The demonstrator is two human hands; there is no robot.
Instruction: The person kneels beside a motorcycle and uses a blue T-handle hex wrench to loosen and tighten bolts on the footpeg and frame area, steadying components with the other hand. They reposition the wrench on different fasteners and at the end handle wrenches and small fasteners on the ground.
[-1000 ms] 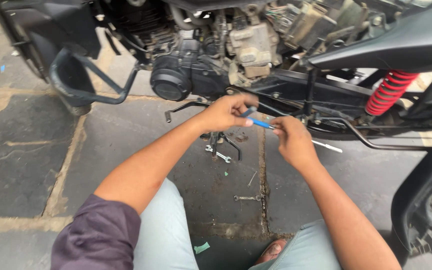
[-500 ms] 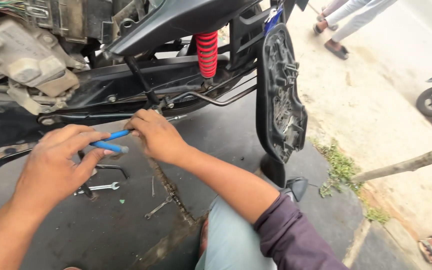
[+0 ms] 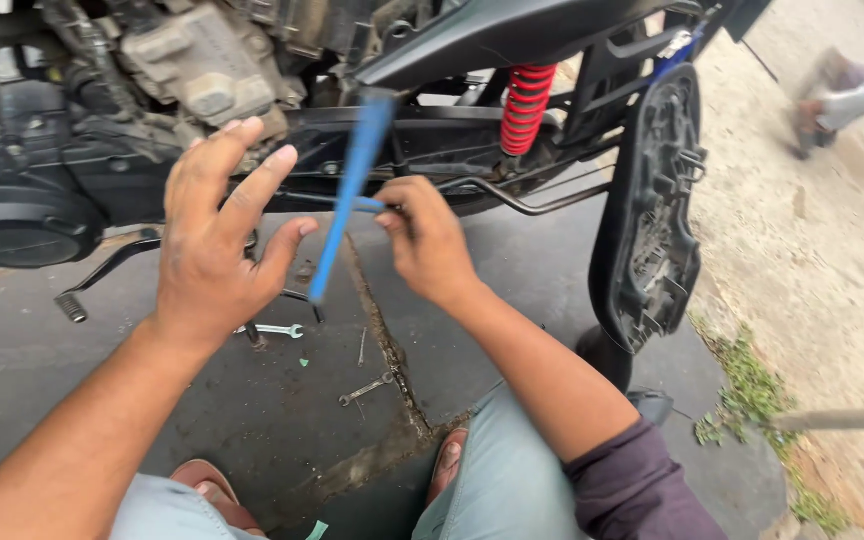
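My right hand [image 3: 430,245] pinches one end of a long blue strip [image 3: 350,190]. The strip is blurred and slants from near the motorcycle frame [image 3: 432,140] down toward the ground. My left hand [image 3: 214,235] is just left of the strip, fingers spread, holding nothing. Both hands hover in front of the motorcycle's lower side, below the engine [image 3: 192,60] and left of the red shock spring [image 3: 525,105]. I cannot tell what kind of strip it is.
Two small spanners [image 3: 274,330] [image 3: 367,388] lie on the cracked concrete beneath my hands. A black plastic panel [image 3: 652,210] leans upright on the right. A foot lever [image 3: 102,275] juts out at left. Another person's foot [image 3: 832,85] is at the far right.
My left hand has let go of the blue strip and spread its fingers. The strip has swung up to a steep slant, held by my right hand alone. The view shifted slightly left.
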